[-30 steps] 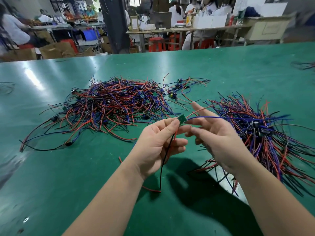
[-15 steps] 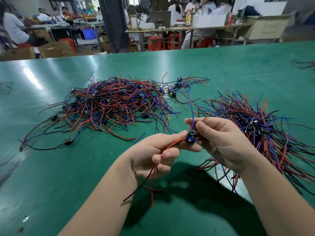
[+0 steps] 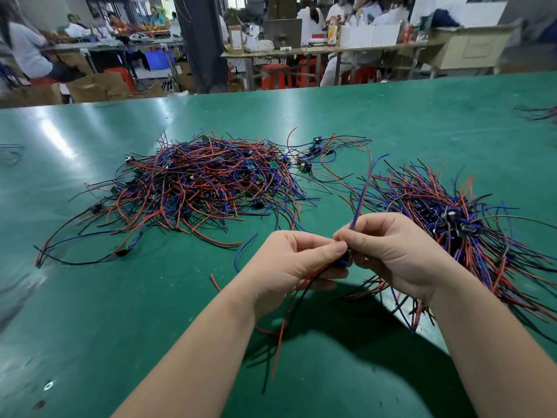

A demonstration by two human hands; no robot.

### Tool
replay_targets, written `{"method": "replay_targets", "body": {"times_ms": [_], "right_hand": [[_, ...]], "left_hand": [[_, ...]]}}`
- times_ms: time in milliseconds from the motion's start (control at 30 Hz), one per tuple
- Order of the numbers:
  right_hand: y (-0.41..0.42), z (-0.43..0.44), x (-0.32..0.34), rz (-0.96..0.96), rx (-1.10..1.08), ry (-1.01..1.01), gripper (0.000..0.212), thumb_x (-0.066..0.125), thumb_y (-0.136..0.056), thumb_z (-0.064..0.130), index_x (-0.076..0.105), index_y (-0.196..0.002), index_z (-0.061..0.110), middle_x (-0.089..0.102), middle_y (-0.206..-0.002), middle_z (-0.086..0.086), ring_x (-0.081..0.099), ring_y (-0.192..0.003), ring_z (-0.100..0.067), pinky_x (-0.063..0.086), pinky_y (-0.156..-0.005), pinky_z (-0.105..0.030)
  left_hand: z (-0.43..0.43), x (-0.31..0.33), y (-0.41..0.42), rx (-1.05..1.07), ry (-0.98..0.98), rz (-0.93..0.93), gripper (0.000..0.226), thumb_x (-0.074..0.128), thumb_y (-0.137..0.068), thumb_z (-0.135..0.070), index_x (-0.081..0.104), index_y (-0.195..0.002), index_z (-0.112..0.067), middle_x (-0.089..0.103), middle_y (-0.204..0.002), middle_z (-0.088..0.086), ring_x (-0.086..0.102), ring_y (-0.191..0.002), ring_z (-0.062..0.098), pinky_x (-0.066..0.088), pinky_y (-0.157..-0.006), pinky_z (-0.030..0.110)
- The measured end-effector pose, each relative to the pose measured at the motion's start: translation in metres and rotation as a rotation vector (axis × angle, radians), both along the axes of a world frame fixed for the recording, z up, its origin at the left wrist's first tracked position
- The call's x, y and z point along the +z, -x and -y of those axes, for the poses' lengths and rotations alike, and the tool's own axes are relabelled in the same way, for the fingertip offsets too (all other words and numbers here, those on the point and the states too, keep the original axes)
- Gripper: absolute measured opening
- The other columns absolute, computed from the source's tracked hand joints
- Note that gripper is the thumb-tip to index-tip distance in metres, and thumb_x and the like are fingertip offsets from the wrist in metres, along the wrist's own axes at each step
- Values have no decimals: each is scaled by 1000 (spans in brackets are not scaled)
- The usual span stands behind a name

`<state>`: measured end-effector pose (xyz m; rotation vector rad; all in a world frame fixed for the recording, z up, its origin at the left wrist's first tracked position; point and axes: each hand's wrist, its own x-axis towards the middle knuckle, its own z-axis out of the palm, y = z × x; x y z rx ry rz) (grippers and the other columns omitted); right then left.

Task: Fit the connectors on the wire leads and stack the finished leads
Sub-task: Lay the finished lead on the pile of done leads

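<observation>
My left hand [image 3: 289,263] and my right hand [image 3: 391,254] meet in front of me over the green table [image 3: 90,312]. Between their fingertips sits a small dark blue connector [image 3: 343,261], mostly hidden. My left hand pinches it, and red and black leads [image 3: 286,324] hang down from that hand. My right hand pinches a blue lead [image 3: 363,188] that rises from the connector. A big loose pile of red, blue and black leads [image 3: 196,185] lies to the far left. A second heap of leads [image 3: 446,218] lies to the right of my right hand.
A few small leads with parts [image 3: 313,152] lie between the two piles. Loose red and blue wire ends [image 3: 241,251] rest left of my hands. More wires [image 3: 539,113] lie at the far right edge. Other tables, boxes and seated people fill the background.
Both hands have dropped a little and closed together around the connector. The blue lead now stands up straighter from my right fingers, and the connector is more hidden.
</observation>
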<state>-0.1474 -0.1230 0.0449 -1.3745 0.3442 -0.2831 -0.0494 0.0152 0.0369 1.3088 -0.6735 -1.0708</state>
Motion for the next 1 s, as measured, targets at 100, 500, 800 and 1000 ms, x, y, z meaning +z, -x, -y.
{"method": "replay_targets", "body": {"times_ms": [100, 500, 800, 1000], "right_hand": [[-1, 4, -1, 22, -129, 31, 9, 72, -61, 16, 69, -56, 9, 58, -52, -1, 47, -41, -7, 39, -42, -14], [0, 20, 1, 97, -532, -144, 5, 68, -80, 6, 64, -76, 8, 65, -54, 1, 54, -43, -3, 42, -42, -11], [3, 24, 7, 89, -587, -205, 27, 50, -98, 29, 62, -81, 11, 58, -46, -4, 45, -34, -7, 32, -35, -12], [3, 24, 6, 36, -393, -238, 18, 43, -101, 18, 60, -99, 14, 70, -65, -7, 62, -47, -12, 45, -41, -16]], "left_hand": [[0, -1, 0, 4, 4, 1, 20, 73, -64, -35, 76, -72, -17, 73, -74, 3, 68, -61, 11, 54, -57, 22], [-5, -4, 6, -262, -125, 83, 15, 66, -87, -8, 72, -99, -16, 70, -70, 1, 64, -58, 12, 51, -55, 20], [-6, -2, 10, -336, -105, 169, 12, 64, -90, -13, 71, -89, -22, 70, -77, -1, 64, -63, 11, 46, -56, 19], [-2, 6, 3, -48, 207, -76, 19, 71, -73, -7, 68, -68, -25, 74, -82, 6, 67, -64, 9, 46, -54, 15]]}}
